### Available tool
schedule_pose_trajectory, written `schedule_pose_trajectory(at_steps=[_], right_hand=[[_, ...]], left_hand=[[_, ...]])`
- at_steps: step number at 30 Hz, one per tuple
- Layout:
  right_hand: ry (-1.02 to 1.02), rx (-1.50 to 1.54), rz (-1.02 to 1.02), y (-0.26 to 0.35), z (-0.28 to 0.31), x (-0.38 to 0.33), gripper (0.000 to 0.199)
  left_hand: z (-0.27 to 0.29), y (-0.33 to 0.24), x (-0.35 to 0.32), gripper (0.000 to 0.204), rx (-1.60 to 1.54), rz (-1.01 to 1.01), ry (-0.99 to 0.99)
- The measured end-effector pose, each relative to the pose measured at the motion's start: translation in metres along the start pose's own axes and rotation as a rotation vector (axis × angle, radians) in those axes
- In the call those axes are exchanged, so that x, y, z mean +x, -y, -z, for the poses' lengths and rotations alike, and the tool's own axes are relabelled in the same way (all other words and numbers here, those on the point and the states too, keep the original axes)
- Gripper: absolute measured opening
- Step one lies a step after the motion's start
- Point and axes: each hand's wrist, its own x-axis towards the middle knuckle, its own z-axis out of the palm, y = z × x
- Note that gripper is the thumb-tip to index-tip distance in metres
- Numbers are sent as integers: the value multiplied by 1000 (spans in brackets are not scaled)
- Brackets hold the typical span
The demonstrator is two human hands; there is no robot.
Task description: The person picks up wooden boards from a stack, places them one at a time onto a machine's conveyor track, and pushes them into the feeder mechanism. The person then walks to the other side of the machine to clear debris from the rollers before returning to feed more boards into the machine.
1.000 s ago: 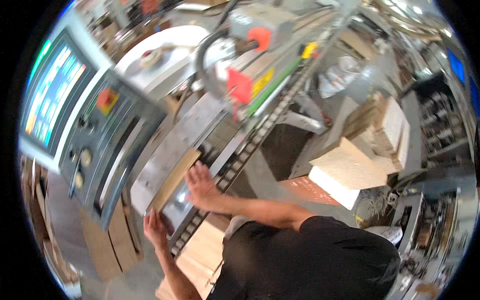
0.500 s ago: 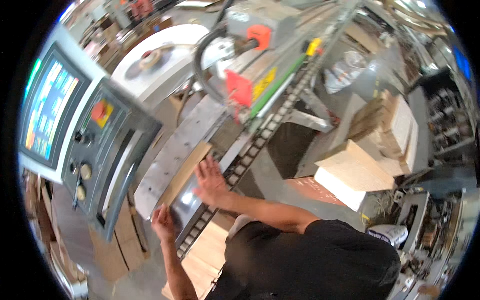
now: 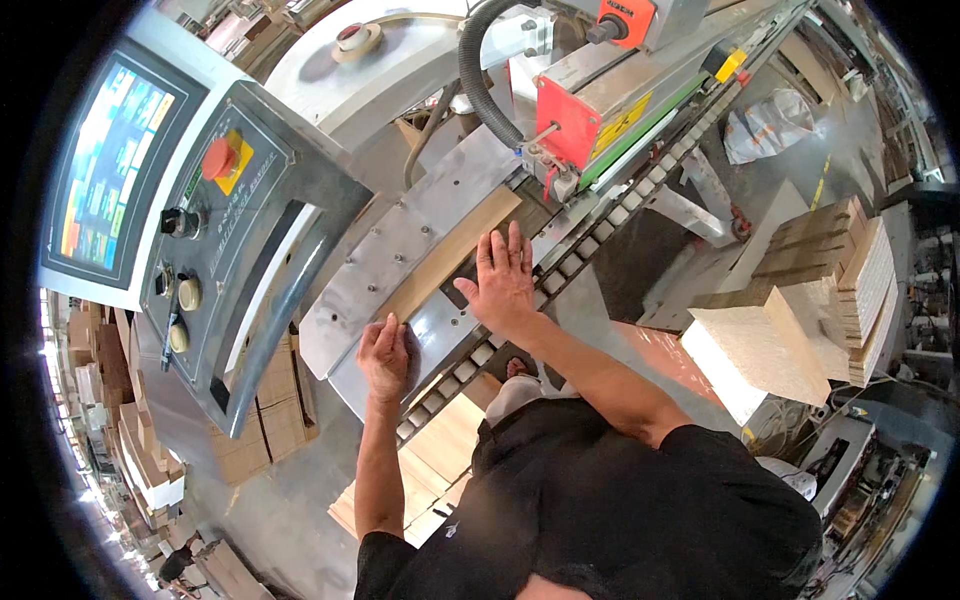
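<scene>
A narrow, light wooden board [image 3: 450,250] lies lengthwise on the machine's metal bed, along a grey metal guide plate [image 3: 345,300]. At the board's near end is my left hand [image 3: 383,360], its fingers curled closed against that end. My right hand [image 3: 503,285] is open, fingers outstretched, reaching over the board's right edge. What its palm rests on is hidden. Beyond the board's far end stands the machine's head with a red guard plate [image 3: 567,122]. A chain track [image 3: 565,268] runs along the bed on my right.
On the left stands a control panel with a lit screen [image 3: 110,170] and a red stop button [image 3: 220,158]. Wooden boards [image 3: 430,470] are stacked just in front of me, under the chain side. More stacked boards [image 3: 765,345] stand at right. A white bag [image 3: 770,125] lies farther back.
The board and both hands have moved forward along the bed, toward the red guard plate. The view has shifted, and the picture is sharper.
</scene>
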Motion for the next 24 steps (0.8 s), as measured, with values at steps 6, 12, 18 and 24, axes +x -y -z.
schedule_pose_trajectory(at_steps=[6,12,18,24], right_hand=[[-33,-33,-67,-22,7,17,78],[-62,-30,-100,-26,12,21,76],[62,-15,8,-11,12,-9,71],[-63,248,102,-4,44,-43,64]], left_hand=[[-21,-24,24,22,10,-33,56],[-39,-39,33,20,-19,43,52],[-79,-70,61,15,-7,-17,16],[-117,-93,93,14,-73,-64,78]])
